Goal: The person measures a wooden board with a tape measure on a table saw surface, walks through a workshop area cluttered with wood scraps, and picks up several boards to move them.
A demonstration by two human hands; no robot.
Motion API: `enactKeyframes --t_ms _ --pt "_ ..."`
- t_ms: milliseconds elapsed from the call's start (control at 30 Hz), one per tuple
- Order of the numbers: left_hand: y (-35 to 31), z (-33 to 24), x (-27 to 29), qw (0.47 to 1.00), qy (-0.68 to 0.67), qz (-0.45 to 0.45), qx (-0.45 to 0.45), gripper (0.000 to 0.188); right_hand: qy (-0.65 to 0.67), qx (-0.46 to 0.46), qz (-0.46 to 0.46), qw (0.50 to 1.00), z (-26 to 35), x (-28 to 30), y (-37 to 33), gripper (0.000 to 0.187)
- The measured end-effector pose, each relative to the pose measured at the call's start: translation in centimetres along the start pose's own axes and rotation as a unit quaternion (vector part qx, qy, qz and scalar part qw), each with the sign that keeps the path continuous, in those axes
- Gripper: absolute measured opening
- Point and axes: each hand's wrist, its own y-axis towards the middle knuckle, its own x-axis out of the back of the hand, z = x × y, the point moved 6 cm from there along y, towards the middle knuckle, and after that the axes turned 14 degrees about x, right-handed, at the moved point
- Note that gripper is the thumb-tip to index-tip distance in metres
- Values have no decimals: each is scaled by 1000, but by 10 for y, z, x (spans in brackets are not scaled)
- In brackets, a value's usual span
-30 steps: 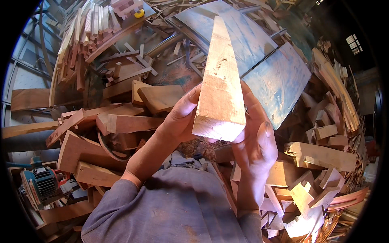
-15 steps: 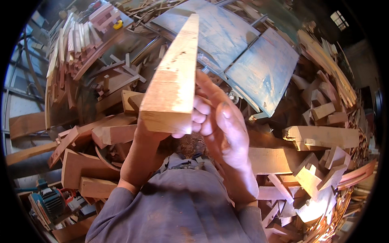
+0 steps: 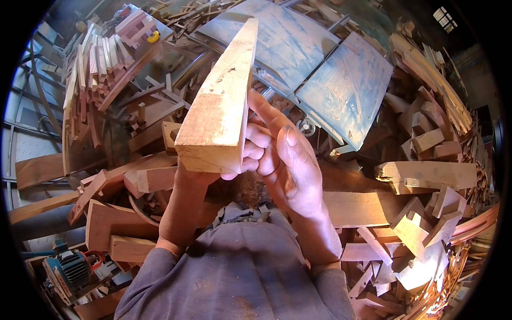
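Note:
A long squared wooden beam [image 3: 216,114] points away from me in front of my chest, its cut end closest to me. My left hand [image 3: 193,175] is closed round it from below, mostly hidden under the wood. Fingertips curl up on the beam's right side; which of them belong to which hand is partly hard to tell. Beside that right face is my right hand [image 3: 296,170], its thumb raised and apart and its index finger stretched along the beam, touching or nearly touching it.
Beyond the beam stands a machine with a dusty metal table [image 3: 341,90]. Stacked wood strips [image 3: 101,58] lie far left, with a yellow object [image 3: 153,37] near them. An electric motor [image 3: 74,268] sits lower left. Wood blocks [image 3: 426,176] and offcuts crowd the right side.
The beam's near end has shifted slightly left and up, and both hands have moved with it. My right index finger remains along its right side.

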Motion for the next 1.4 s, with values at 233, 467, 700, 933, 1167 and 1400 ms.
enactKeyframes --t_ms 233,467,700,933,1167,1400 --pt "-27 1 34 984 105 -133 -58 56 24 -6 -6 1000 -4 9 -13 82" --pt "-68 27 81 937 81 -339 -32 56 -55 -68 -56 995 -36 45 -62 86" --pt "-110 63 153 862 143 -486 -6 36 -282 -183 -87 938 -101 96 -124 81" --pt "-119 91 179 877 40 -478 24 57 -437 -163 -37 884 -100 91 -132 62" --pt "-108 89 170 918 -72 -386 -52 67 -260 -216 -177 924 -102 109 -150 49" --pt "-101 88 157 941 -185 -264 -98 70 -292 -244 -182 907 -106 113 -162 44"
